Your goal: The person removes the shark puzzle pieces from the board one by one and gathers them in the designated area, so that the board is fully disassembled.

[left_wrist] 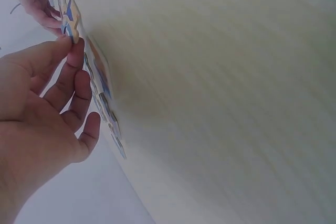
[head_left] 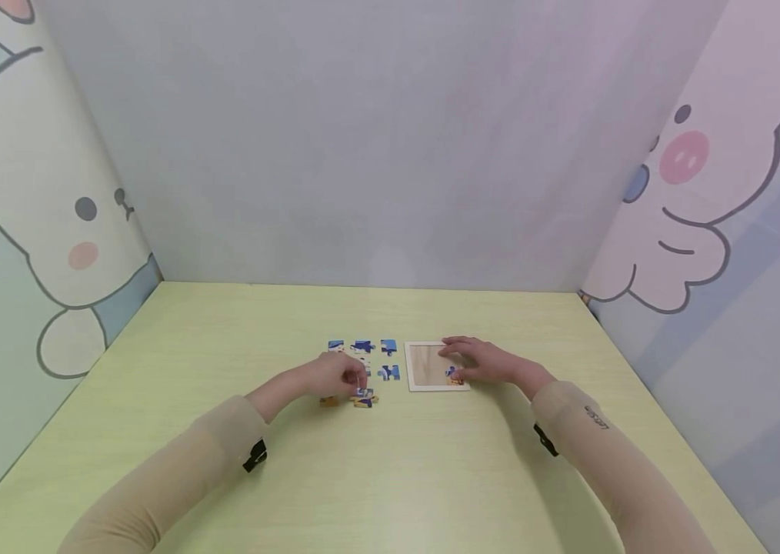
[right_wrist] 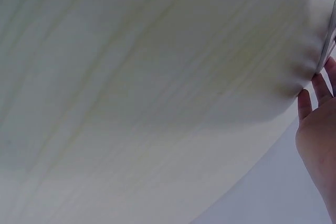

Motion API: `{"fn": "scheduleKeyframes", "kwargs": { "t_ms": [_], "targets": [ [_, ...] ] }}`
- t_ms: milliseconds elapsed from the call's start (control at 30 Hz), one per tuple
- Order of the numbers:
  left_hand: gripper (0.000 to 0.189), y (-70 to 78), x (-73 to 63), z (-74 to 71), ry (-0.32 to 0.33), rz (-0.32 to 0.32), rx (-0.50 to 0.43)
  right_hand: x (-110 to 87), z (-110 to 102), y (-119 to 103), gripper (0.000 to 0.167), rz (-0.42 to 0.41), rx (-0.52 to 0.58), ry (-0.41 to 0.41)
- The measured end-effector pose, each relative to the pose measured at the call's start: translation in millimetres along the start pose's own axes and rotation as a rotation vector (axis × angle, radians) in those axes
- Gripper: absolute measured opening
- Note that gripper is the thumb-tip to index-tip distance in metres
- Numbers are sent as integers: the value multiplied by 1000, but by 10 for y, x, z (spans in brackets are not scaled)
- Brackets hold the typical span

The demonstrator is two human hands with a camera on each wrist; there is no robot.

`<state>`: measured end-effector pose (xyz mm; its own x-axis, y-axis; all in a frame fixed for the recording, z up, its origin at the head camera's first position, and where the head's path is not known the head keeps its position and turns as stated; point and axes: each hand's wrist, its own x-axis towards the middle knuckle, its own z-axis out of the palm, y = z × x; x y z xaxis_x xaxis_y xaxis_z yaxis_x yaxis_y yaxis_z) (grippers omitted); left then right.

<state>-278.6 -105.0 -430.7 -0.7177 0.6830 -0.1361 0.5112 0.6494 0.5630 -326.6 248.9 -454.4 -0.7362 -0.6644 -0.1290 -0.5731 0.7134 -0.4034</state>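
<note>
My left hand [head_left: 336, 375] pinches a jigsaw piece [left_wrist: 72, 20] between thumb and forefinger, its other fingers loosely bent. In the head view this piece is over the lower part of a group of loose pieces, overlapping a yellow and blue piece [head_left: 365, 401]. My right hand [head_left: 485, 362] rests at the right side of a square wooden puzzle tray [head_left: 437, 388], fingers spread over its edge. One puzzle piece [head_left: 451, 375] lies in the tray's lower right corner, beside the right thumb. In the right wrist view, fingertips [right_wrist: 303, 94] touch down by the tray's edge.
More loose pieces, among them a blue corner piece [head_left: 388, 346] and a blue and white piece [head_left: 388, 373], lie left of the tray. The left hand partly covers the group. A pale wood-grain table [head_left: 390, 477] carries everything, with a grey wall panel [head_left: 376, 154] behind.
</note>
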Motion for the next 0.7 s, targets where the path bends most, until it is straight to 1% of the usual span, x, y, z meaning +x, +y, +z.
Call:
{"fn": "scheduleKeyframes", "kwargs": {
  "t_ms": [233, 467, 600, 700],
  "targets": [
    [10, -18, -8, -11, 0, -31, 25, -10, -44, -20, 50, -2, -7, -23],
    [8, -15, 16, -30, 11, -55, 76, -11, -75, -4, 50, 16, -22, -55],
    [8, 14, 54, -44, 31, -41, 113, -15, -90, 8, 53, 17, 2, -75],
    [8, 49, 94, -49, 39, -25, 118, -26, -98, 23, 57, 15, 35, -84]
  ]
}}
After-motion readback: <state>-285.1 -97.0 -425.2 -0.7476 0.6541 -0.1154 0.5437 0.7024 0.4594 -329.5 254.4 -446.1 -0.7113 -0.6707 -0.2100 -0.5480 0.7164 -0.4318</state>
